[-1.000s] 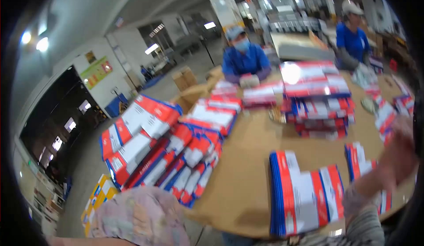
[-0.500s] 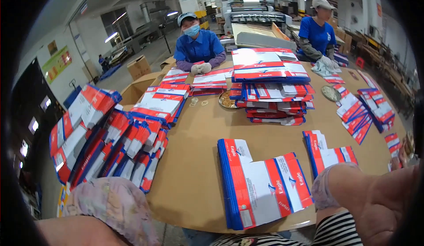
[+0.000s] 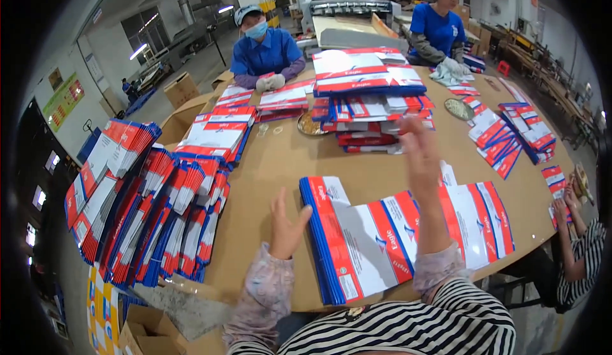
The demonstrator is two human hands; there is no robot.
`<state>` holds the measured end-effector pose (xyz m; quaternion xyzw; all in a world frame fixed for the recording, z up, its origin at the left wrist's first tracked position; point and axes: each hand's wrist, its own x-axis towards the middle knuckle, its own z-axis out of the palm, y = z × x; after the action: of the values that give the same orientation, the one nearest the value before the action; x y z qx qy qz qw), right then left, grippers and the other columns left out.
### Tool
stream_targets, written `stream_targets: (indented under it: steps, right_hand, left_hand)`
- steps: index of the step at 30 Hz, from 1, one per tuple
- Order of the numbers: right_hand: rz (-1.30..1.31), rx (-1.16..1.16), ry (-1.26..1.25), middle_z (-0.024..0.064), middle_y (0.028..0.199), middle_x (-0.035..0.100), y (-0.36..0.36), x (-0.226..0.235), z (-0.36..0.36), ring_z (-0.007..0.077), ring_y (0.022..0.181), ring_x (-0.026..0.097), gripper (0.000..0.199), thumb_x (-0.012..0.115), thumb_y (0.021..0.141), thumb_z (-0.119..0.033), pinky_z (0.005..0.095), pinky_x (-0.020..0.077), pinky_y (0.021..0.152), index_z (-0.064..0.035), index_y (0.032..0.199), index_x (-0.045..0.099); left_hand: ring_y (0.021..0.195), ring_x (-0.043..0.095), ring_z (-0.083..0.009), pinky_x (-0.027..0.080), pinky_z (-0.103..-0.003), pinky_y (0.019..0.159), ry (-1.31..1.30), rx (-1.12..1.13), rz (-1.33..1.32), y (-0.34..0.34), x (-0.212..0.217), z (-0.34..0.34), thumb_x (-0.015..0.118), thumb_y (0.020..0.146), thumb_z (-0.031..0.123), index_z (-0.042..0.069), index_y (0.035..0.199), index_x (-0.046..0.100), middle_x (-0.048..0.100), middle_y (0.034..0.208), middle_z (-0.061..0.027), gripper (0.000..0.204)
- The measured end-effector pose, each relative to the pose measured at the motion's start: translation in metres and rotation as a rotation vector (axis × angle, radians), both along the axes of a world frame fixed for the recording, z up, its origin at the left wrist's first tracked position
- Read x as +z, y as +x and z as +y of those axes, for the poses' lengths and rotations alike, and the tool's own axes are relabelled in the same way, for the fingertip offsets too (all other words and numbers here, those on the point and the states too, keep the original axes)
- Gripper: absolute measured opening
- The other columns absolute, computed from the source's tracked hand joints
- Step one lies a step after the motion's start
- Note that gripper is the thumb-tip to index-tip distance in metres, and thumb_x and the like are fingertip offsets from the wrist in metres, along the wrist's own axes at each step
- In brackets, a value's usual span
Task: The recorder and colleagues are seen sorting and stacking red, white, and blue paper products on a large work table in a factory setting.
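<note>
Compared with half a second before, both hands are now coming up over the table. The left hand (image 3: 285,222), which was not seen over the table before, is now hovering with its fingers spread just beside the blue edge of the near stack of flat printed bags (image 3: 360,240). It is holding nothing and I cannot tell if it is touching the stack. The right hand (image 3: 421,148), earlier low at the right rim, is now lifted high above that stack, open, blurred from moving and empty. The stack itself is lying as before, between the two forearms, close to the near edge of the round table (image 3: 271,167).

To the right of the right hand a second stack (image 3: 478,218) is lying, touching the first. Beyond its fingertips the tall middle pile (image 3: 370,94) is standing, with a band of bare table between. To the left of the left hand there is open brown table, then the fanned rows of bags (image 3: 159,215) hanging over the left edge. Two people in blue (image 3: 264,52) are working at the far side, and another person's striped arm (image 3: 577,240) is reaching in at the right rim.
</note>
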<state>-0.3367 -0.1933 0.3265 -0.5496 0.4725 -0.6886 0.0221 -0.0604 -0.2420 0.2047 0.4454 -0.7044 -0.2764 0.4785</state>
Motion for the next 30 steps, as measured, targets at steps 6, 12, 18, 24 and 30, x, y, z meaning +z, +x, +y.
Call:
stream_targets:
  steps: [6,12,18,24,30]
  right_hand:
    - [0.173,0.196,0.859,0.0214,0.118,0.06,0.01,-0.175,-0.063,0.0347,0.108,0.059,0.049,0.057,0.091,-0.036,0.0406,0.0454,0.09,-0.0022,0.126,0.053]
    - [0.329,0.071,0.761,0.0269,0.11,0.061,0.06,-0.177,-0.045,0.0419,0.102,0.059,0.053,0.06,0.087,-0.037,0.0466,0.0458,0.087,-0.0006,0.125,0.053]
    - [0.267,0.021,0.716,0.0258,0.11,0.061,0.054,-0.19,-0.052,0.0411,0.103,0.058,0.058,0.057,0.087,-0.043,0.048,0.0457,0.087,0.0026,0.123,0.051]
    - [0.132,-0.011,0.806,0.0249,0.113,0.061,0.043,-0.177,-0.057,0.0386,0.105,0.06,0.064,0.059,0.085,-0.047,0.0436,0.046,0.089,-0.002,0.129,0.051]
    - [0.036,-0.037,0.824,0.0213,0.11,0.064,0.028,-0.181,-0.065,0.0337,0.1,0.063,0.061,0.06,0.084,-0.048,0.0405,0.0479,0.085,-0.0019,0.125,0.055]
  left_hand:
    - [0.128,0.041,-0.0303,0.033,-0.039,0.107,0.487,-0.238,0.334,-0.036,-0.082,-0.013,0.073,0.081,0.027,-0.008,0.139,0.029,0.041,0.137,-0.0244,0.081]
    - [0.124,0.044,-0.0274,0.035,-0.036,0.105,0.45,-0.278,0.326,-0.034,-0.078,-0.004,0.072,0.081,0.02,-0.006,0.142,0.025,0.042,0.136,-0.0219,0.081]
    - [0.124,0.044,-0.0237,0.035,-0.034,0.104,0.579,-0.286,0.636,-0.05,-0.061,0.002,0.064,0.085,0.009,-0.005,0.143,0.026,0.041,0.139,-0.0169,0.071]
    - [0.125,0.043,-0.0248,0.032,-0.035,0.106,0.648,-0.301,0.779,-0.048,-0.055,-0.026,0.058,0.09,0.015,-0.01,0.141,0.026,0.041,0.14,-0.0188,0.065]
    - [0.122,0.047,-0.023,0.035,-0.035,0.104,0.692,-0.299,0.951,-0.051,-0.071,-0.045,0.053,0.094,0.026,-0.007,0.139,0.032,0.047,0.134,-0.0177,0.06]
